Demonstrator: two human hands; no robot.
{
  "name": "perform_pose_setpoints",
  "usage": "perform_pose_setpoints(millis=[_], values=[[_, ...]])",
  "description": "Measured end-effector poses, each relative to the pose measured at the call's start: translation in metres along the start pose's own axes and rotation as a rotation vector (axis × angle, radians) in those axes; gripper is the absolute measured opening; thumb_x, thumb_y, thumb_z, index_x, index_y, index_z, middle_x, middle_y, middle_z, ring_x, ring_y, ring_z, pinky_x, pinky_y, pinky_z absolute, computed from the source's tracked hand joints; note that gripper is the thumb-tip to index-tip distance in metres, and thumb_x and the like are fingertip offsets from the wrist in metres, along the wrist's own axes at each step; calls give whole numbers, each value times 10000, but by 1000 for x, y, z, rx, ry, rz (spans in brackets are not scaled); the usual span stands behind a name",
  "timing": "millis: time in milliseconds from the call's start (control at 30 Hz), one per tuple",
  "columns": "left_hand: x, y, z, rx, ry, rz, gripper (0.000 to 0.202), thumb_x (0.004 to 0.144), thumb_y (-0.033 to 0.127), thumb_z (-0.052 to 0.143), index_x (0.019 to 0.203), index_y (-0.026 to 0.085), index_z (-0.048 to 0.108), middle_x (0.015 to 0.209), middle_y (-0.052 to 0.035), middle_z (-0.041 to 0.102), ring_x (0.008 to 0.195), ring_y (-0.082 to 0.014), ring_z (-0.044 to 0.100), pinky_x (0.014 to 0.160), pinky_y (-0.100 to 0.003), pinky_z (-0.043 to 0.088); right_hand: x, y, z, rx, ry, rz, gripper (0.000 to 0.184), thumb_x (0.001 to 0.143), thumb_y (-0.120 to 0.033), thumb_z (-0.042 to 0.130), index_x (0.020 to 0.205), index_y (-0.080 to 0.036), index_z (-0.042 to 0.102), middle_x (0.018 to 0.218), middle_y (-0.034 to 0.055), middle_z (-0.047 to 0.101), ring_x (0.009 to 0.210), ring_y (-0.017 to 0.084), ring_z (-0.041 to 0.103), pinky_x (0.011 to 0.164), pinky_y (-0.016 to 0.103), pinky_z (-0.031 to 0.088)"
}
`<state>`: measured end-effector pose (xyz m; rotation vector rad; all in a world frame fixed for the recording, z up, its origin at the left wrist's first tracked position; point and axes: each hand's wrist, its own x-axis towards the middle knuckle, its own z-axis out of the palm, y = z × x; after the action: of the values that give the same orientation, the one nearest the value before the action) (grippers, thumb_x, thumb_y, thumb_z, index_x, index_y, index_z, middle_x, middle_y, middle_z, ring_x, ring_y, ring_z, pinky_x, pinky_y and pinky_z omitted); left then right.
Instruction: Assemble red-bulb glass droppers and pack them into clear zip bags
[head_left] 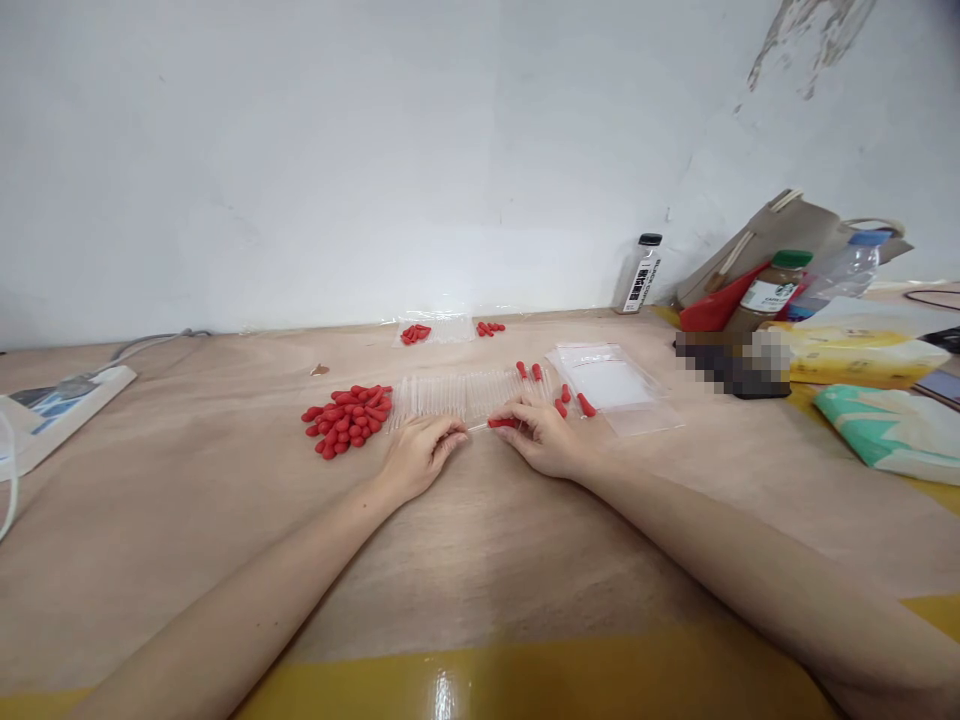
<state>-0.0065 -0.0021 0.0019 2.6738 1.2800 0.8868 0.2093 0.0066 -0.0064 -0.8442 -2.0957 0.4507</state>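
Pinched between thumb and fingertips of the right hand (546,437), one red bulb (502,423), lying crosswise with long axis running left to right. Just to its left, a single clear tube (478,427), nearly in line with it, end toward end, between the two hands; too small to tell whether touching or joined. At the tube's opposite end, the left hand (422,453), thumb and forefinger drawn together; impossible to tell whether actually gripping it. Nearer to the bulb: the right hand, already grasping it. Apparently decisive here: the shared line of bulb and tube, left to right, square to the rest of the row.

Just beyond the fingers, a row of clear tubes (430,393) pointing toward the wall, with two upright-looking bulbs (529,371) at its far right edge. Beside the left hand, a heap of red bulbs (343,422); past the right knuckles, a few loose bulbs (586,405) beside flat plastic bags (604,374). Farther back near the wall, more red pieces (415,334) on clear plastic. At far right, bottles (776,290) and a green tissue pack (885,430) on the wooden tabletop (450,560).
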Motion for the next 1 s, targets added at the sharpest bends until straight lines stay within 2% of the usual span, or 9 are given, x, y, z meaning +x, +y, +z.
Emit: perform_pose_setpoints(millis=[467,733,1000], values=[[-2,-1,0,-8,32,160,175,873,247,443,909,186,602,813,-29,672,774,-155,606,710,-281,413,1,1,1,72,-52,-41,101,797,-226,536,840,-174,610,782,34,618,717,132,560,657,265,442],[-3,-3,1,22,-25,213,201,885,249,406,901,196,599,846,-38,665,777,-158,601,716,-291,408,-2,1,-1,-8,-89,-118,102,813,-234,521,824,-179,606,740,32,592,692,133,544,640,264,430],[-3,7,1,-37,-15,160,208,883,252,402,866,190,600,789,-32,660,742,-153,595,712,-289,417,-3,-1,0,-90,-111,-161,119,819,-251,505,809,-172,592,707,32,578,660,132,520,608,253,406]])
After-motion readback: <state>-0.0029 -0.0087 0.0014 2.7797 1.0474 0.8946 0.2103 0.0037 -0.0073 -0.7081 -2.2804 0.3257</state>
